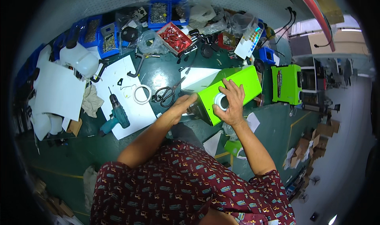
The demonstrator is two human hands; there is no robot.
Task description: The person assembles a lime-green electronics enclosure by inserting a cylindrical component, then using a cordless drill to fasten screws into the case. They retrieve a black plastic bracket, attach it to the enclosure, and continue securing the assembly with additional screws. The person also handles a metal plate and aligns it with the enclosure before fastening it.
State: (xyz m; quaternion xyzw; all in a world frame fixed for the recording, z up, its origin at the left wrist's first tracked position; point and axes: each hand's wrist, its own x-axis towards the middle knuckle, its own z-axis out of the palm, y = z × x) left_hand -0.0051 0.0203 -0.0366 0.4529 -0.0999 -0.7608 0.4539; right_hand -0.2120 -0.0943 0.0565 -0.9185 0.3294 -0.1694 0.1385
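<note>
A bright green box-shaped housing (244, 81) lies slanted across the bench edge in front of me, its dark end toward my left. My left hand (184, 106) grips that dark end, thumb at the top corner; some of its fingers are hidden. On the green face my right hand (233, 102) has its fingers curved round a white ring (216, 100), which resembles a roll of tape. Left of the housing lie black-handled scissors (166, 96), their blades pointing away, and another white tape roll (141, 94).
A teal cordless drill (118, 115) rests on white sheets. Blue bins of screws (109, 43), a red box of small parts (174, 38) and a white jug (81, 60) line the back and left. At right stands another green machine (285, 84); cartons (304, 150) lie beyond.
</note>
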